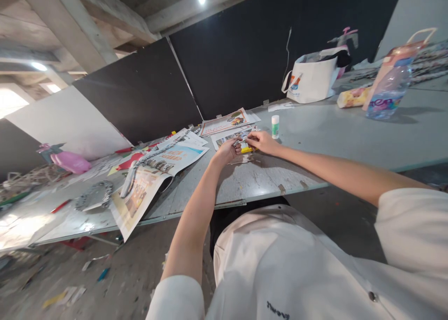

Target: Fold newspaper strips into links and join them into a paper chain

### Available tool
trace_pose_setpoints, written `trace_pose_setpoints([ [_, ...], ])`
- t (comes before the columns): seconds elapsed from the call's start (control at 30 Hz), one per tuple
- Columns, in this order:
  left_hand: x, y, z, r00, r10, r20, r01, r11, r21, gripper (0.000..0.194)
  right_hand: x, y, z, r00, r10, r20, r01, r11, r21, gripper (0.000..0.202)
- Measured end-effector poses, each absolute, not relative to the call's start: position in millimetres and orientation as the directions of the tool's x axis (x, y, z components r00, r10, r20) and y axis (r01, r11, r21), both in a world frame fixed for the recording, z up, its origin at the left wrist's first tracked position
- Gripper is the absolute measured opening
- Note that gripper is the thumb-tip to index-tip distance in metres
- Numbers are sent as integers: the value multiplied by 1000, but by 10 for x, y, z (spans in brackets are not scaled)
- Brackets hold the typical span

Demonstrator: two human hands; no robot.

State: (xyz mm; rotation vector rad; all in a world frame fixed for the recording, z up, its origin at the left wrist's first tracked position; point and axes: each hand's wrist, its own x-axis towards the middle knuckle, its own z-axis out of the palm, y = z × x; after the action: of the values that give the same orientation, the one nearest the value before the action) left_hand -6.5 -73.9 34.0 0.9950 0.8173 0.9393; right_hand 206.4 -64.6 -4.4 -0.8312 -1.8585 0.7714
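Close together over the grey table [259, 182], both hands work at a small greyish strip of what looks like paper. My left hand [228, 151] has its fingers curled round one part of it. The fingertips of my right hand [262, 142] pinch at its other side. Under the hands lie a printed sheet [221, 140] and a yellow object [246, 149], partly hidden by the fingers. A white and green glue stick [275, 127] stands upright just beyond my right hand.
Newspapers [182, 157] with a braided grey strand lie left, one overhanging the edge. Farther left are a coiled ring [94, 196] and a pink spray bottle [71, 162]. A white bag [311, 80] and a water bottle [390, 91] stand right. Dark panels [238, 49] rise behind.
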Motion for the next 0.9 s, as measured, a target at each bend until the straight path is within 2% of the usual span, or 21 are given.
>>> trace_pose_setpoints([
  [0.13, -76, -694, 326, 347, 918, -191, -289, 298, 910, 8, 2065, -644, -53, -344, 801, 489, 248, 580, -776, 51],
  [0.23, -85, -675, 335, 285, 932, -225, -375, 324, 869, 15, 2071, -658, -43, -346, 797, 495, 266, 589, -763, 50],
  [0.43, -102, -671, 357, 117, 980, -160, -544, 198, 816, 22, 2074, -695, -20, -353, 791, 500, 279, 599, -751, 49],
  [0.7, -118, -676, 299, 133, 990, -42, -396, 92, 913, 20, 2078, -656, -47, -347, 796, 496, 298, 595, -746, 49],
  [0.9, -129, -680, 286, 138, 989, -60, -331, 103, 938, 26, 2082, -659, -44, -344, 791, 507, 304, 604, -736, 47],
])
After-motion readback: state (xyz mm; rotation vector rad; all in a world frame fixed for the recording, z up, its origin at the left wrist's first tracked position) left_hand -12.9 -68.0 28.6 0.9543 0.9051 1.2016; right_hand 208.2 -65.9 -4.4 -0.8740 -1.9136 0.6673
